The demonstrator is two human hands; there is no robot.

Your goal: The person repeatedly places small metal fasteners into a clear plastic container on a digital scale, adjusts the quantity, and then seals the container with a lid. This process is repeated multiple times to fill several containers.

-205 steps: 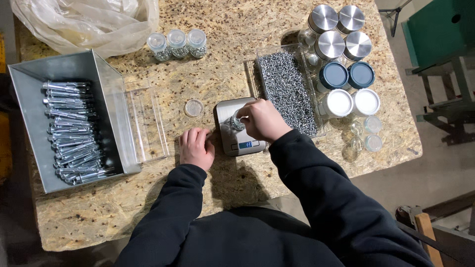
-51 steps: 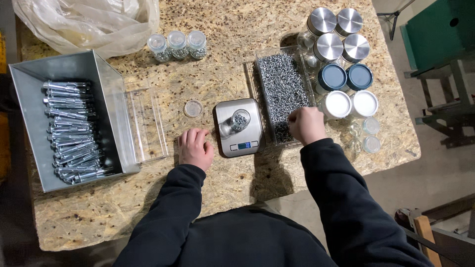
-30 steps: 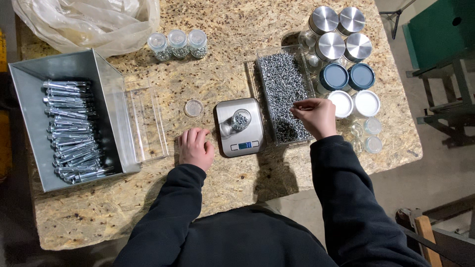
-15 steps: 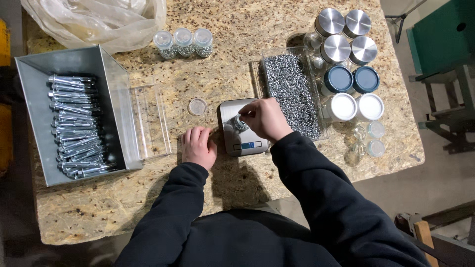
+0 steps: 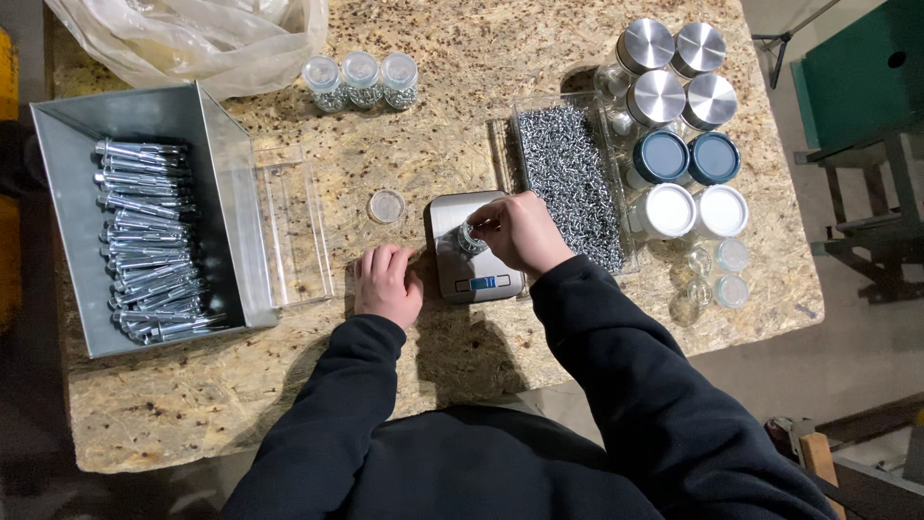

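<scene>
Top view of a chipboard table [image 5: 577, 48], read from left to right with the scale [image 5: 472, 252] as landmark. Far left of the scale: a grey metal bin [image 5: 226, 183] holding long bolts [image 5: 144, 241], with a crumpled plastic bag [image 5: 192, 34] beyond it. Between bin and scale: an empty clear tray [image 5: 294, 231], and a small round lid [image 5: 387, 205] just left of the scale. Beyond the lid stand three small filled vials [image 5: 361, 80]. The left hand [image 5: 387, 284] rests flat and open on the table, just beside the scale's left edge, holding nothing. On the scale stands a small jar [image 5: 470, 238]; the right hand [image 5: 525, 231] is over it, fingers pinched at the jar's mouth; what they grip cannot be told. Just right of the scale: a clear tray of small screws [image 5: 573, 178]. Farther right: capped jars [image 5: 688, 130], with small empty vials [image 5: 717, 274] nearest the table's right edge.
</scene>
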